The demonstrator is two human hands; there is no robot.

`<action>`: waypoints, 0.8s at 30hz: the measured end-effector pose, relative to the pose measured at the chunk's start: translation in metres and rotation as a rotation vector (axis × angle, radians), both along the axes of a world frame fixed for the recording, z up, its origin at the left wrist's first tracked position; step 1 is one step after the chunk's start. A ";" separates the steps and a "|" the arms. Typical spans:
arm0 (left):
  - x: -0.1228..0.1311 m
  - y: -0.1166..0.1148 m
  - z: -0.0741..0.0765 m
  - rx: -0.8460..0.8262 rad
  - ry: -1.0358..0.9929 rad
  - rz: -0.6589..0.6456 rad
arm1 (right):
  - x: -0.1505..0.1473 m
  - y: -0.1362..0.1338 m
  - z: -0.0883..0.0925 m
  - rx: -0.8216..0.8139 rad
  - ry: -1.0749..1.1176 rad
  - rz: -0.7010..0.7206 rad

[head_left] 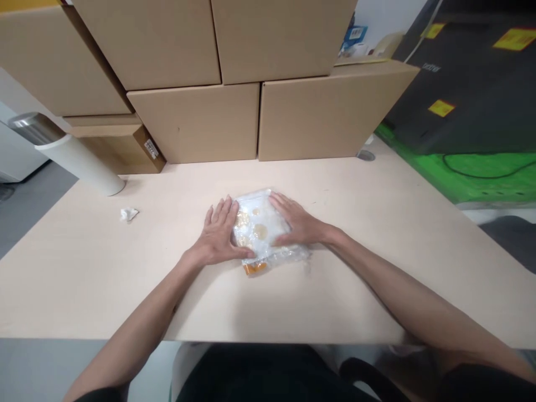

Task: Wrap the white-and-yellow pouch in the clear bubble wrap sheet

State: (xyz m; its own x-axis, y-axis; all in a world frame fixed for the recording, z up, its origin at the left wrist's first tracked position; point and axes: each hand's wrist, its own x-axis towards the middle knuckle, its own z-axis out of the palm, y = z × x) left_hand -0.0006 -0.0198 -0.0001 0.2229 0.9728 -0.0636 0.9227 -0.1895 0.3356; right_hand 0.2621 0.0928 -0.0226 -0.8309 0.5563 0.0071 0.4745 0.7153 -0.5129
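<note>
A clear plastic bag (260,226) with pale round pieces inside and an orange strip at its near edge lies flat in the middle of the light wooden table (360,268). My left hand (218,233) lies flat on the bag's left side, fingers stretched out and pointing away from me. My right hand (294,221) lies flat on the bag's right side, fingers spread and pressing down on the plastic.
Stacked cardboard boxes (196,120) line the table's far edge. A white cylinder with a metal cap (71,153) lies at the far left. A small crumpled white scrap (128,214) sits nearby. Green floor and a dark mat are at the right.
</note>
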 end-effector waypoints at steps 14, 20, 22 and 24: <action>-0.013 0.019 0.004 -0.100 0.029 -0.074 | 0.004 -0.009 -0.001 -0.031 -0.019 -0.043; -0.016 0.011 0.003 -0.074 -0.036 -0.062 | 0.021 -0.019 0.007 -0.025 -0.115 -0.025; -0.019 0.010 0.004 -0.110 -0.054 -0.085 | 0.028 -0.022 0.007 -0.042 -0.133 -0.003; -0.021 0.011 0.005 -0.128 -0.075 -0.095 | 0.031 -0.025 0.006 -0.060 -0.147 -0.010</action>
